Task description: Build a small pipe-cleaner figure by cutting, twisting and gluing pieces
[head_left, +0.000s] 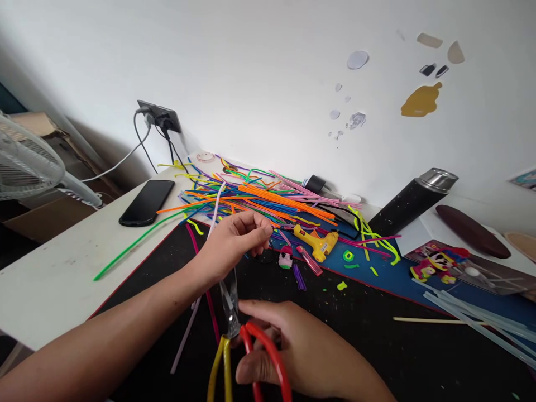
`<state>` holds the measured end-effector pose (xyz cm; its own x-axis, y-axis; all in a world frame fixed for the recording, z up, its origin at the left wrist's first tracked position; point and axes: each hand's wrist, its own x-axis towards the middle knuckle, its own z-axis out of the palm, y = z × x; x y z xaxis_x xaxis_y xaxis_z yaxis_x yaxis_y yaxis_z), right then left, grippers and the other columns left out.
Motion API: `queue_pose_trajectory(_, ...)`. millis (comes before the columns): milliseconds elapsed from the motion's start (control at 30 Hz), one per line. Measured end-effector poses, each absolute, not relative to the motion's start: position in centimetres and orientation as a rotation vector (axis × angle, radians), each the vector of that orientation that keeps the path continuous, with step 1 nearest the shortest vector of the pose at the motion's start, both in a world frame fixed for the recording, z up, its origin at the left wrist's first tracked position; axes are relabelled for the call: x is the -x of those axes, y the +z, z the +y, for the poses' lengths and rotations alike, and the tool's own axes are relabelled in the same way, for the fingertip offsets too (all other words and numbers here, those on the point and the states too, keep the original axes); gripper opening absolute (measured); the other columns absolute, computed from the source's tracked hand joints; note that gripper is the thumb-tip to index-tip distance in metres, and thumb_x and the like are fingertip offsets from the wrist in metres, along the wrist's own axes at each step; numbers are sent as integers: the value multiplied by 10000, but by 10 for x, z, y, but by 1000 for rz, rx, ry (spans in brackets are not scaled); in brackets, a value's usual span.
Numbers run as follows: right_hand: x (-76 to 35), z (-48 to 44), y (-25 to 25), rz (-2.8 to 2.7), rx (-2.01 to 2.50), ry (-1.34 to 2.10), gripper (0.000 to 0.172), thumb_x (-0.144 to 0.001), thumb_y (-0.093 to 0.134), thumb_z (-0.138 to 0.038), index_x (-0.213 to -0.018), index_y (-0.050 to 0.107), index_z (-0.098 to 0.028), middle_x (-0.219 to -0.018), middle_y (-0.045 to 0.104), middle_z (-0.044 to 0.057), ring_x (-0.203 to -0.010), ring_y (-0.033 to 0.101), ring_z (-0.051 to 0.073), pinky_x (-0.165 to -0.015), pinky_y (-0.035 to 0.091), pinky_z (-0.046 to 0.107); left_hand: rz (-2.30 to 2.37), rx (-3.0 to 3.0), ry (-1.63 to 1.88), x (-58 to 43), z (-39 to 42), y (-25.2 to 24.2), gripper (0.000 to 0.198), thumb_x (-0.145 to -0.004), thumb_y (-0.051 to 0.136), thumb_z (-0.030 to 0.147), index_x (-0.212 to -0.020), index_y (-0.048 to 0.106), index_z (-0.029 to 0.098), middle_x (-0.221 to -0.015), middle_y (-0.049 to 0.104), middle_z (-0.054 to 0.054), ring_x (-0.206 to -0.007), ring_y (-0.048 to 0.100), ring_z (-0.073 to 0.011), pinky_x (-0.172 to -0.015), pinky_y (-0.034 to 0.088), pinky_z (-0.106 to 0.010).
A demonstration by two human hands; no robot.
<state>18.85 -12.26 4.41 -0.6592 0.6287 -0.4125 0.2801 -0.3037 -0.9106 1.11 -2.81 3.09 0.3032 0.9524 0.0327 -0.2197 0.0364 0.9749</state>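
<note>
My left hand (240, 240) is raised over the black mat, its fingers curled into a pinch. What lies between the fingertips, if anything, is too small to make out. Below it, my right hand (280, 346) grips a pair of scissors (231, 317) by the red handle, with the thumb through the loop. The yellow handle hangs apart from the red one, and the blades point up toward my left hand, slightly parted. Lilac (187, 338) and magenta (212, 315) pipe cleaners run under my left forearm. Close beyond the left hand sits a small pink-faced figure (285, 258).
A heap of coloured pipe cleaners (268, 198) lies along the wall. A yellow glue gun (318, 243) rests on the mat, with a black flask (408, 204) farther right. A phone (146, 202) lies at left. Clear glue sticks (481, 321) are at right.
</note>
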Motion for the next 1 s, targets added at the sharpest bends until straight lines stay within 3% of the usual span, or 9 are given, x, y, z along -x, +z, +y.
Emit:
queue_pose_trajectory(133,-190,-122,42,-1947,1282,1763,256,-873,868,-386,-860,674,-218,-699,584,-79,-616,473,106,-554,329,203,815,-1189,1098,-9,-27,30,375,-836,880,463,-791,659,164,-661,638,24,-577,534,-95,-576,444,-218)
queue_pose_trajectory(200,-193,-121,45,-2007,1259,1714,264,-909,822,-303,-764,622,-209,-662,552,-89,-603,440,98,-556,312,210,809,-1180,1096,-8,-27,31,390,-816,896,475,-790,663,163,-650,634,27,-569,529,-94,-568,439,-216)
queue_pose_trajectory(300,-198,-119,50,-2005,1212,1805,272,-943,747,-233,-726,585,-204,-684,608,-81,-631,505,102,-594,357,200,804,-1178,1067,-9,-28,33,416,-793,911,499,-781,668,161,-637,631,29,-558,526,-91,-560,436,-213)
queue_pose_trajectory(600,-198,-123,41,-2089,1371,1571,294,-915,834,-420,-756,716,-202,-672,668,-69,-575,509,89,-532,317,203,821,-1200,1011,-11,-28,31,401,-823,882,505,-809,668,166,-655,648,19,-569,540,-94,-566,450,-212)
queue_pose_trajectory(733,-202,-122,47,-2055,1352,1715,230,-930,795,-323,-746,746,-194,-639,650,-69,-585,543,87,-534,328,183,826,-1201,998,-12,-28,30,394,-821,883,491,-808,664,163,-649,644,21,-564,536,-93,-560,446,-209)
queue_pose_trajectory(867,-206,-121,55,-2084,1230,1809,214,-915,682,-139,-713,738,-179,-603,566,-84,-575,453,73,-529,314,169,833,-1208,985,-12,-29,32,405,-818,882,496,-790,654,163,-643,638,21,-563,533,-95,-560,447,-213)
queue_pose_trajectory(933,-205,-121,55,-2141,1222,1745,241,-904,645,-88,-720,767,-186,-594,550,-81,-572,428,78,-530,310,175,834,-1212,983,-11,-29,32,396,-824,878,492,-795,660,163,-646,640,21,-565,535,-97,-561,448,-216)
queue_pose_trajectory(1000,-203,-121,51,-2226,1328,1530,249,-909,648,-84,-768,813,-207,-622,623,-59,-587,491,98,-555,337,193,832,-1218,998,-9,-28,32,375,-842,868,478,-804,668,164,-656,646,20,-573,541,-99,-568,451,-218)
